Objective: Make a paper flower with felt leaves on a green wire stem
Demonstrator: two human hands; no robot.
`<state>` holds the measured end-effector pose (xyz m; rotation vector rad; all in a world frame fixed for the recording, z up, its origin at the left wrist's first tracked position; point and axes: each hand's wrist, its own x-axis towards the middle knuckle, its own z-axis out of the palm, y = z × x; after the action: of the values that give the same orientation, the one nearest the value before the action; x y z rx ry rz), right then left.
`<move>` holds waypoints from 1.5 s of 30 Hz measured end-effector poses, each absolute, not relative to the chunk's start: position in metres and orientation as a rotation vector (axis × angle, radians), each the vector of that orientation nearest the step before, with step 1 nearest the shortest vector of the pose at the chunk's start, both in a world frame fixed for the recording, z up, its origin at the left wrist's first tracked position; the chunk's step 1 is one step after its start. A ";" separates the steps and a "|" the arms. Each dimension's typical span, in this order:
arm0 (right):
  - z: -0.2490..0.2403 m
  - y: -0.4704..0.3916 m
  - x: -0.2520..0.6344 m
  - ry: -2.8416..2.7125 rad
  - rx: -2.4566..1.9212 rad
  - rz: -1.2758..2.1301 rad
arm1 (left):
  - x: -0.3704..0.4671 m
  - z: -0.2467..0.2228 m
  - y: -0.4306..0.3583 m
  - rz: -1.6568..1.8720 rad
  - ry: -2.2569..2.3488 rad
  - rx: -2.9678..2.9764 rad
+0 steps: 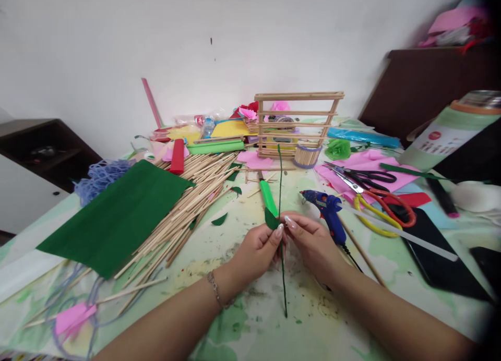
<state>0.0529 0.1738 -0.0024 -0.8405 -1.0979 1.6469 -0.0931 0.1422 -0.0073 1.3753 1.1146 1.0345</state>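
A thin green stem (281, 194) stands nearly upright in the picture, pinched between both hands at its middle. My left hand (260, 246) is closed on it with thumb and fingers. A small green leaf (271, 218) sits against the stem just above the left fingertips. My right hand (309, 241) is closed too, its thumb and finger meeting the stem from the right, beside the left thumb. Behind the hands lies a green-handled knife (268, 196). The blue glue gun (326, 209) rests just to the right.
Wooden sticks (188, 194) and a green sheet (117, 220) cover the left side. A stick rack (299, 121) stands at the back. Scissors (385, 199), a black phone (442, 256) and a tilted bottle (446, 131) are on the right.
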 end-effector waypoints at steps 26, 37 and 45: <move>0.005 0.156 0.053 -1.234 -0.788 1.240 | -0.093 0.009 0.139 0.931 1.097 1.463; 0.011 0.160 0.060 -1.579 -0.861 1.197 | -0.092 0.009 0.138 0.999 1.049 1.385; 0.009 0.156 0.058 -1.492 -0.920 1.420 | -0.092 0.014 0.140 1.360 1.170 1.228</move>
<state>0.0576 0.1560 0.0094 -0.9203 -1.4916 1.4201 -0.0920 0.1398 0.0139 1.2280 1.1702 1.3597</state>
